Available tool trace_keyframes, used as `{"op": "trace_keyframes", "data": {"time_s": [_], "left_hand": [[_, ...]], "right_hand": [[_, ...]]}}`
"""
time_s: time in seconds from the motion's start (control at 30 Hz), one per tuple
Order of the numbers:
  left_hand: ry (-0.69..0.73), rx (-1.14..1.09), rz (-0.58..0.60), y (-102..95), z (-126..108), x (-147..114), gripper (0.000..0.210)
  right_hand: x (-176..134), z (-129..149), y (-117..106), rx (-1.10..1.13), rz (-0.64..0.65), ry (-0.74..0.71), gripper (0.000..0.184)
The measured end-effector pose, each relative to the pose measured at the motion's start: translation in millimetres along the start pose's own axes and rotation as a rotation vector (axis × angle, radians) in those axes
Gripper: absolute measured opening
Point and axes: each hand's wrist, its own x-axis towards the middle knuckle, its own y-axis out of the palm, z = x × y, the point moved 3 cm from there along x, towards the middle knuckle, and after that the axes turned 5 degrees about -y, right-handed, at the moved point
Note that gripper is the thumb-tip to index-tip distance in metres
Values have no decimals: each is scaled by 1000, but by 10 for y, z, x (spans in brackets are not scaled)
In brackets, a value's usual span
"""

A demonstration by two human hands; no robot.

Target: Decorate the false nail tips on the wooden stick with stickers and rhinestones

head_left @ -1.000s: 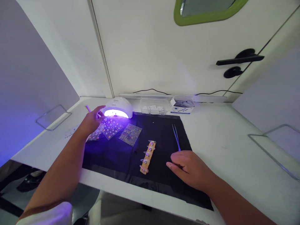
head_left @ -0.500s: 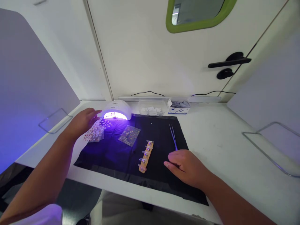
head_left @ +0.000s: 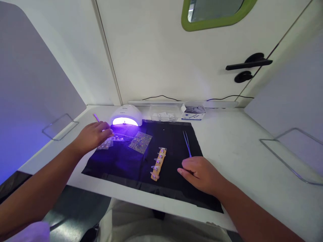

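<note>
My left hand point(head_left: 93, 136) is closed beside the lamp, pinching a nail sticker sheet that it mostly covers; a narrow shiny strip point(head_left: 96, 117) shows behind the knuckles. More clear sticker sheets point(head_left: 107, 144) lie beneath that hand. My right hand point(head_left: 199, 173) rests at the right of the black mat point(head_left: 174, 134), curled around the lower end of tweezers point(head_left: 186, 143), whose two tips point away from me and stand apart. Between the hands lie a flat sticker sheet point(head_left: 140, 142) and a yellowish stand point(head_left: 158, 164) bearing several clear nail tips on metal studs.
A white nail lamp point(head_left: 127, 112), lit violet, stands at the back left. Behind the mat are a clear tray point(head_left: 164, 116) of small white packets and an open box of alcohol pads point(head_left: 193, 113). Wire loops point(head_left: 60, 126) stick out at the left and right sides.
My left hand has moved slightly right and toward me, turning the sticker sheet so less of its face shows. My right hand stays on the tweezers. The view has shifted slightly.
</note>
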Motion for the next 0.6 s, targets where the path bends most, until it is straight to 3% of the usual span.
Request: {"op": "trace_keyframes", "data": {"time_s": [0.23, 0.6], "left_hand": [[85, -189, 198, 58, -430, -285, 20], [35, -415, 434, 99, -612, -409, 29]], "right_hand": [[-4, -13, 16, 5, -11, -4, 41], [1, 36, 17, 30, 9, -13, 41]]}}
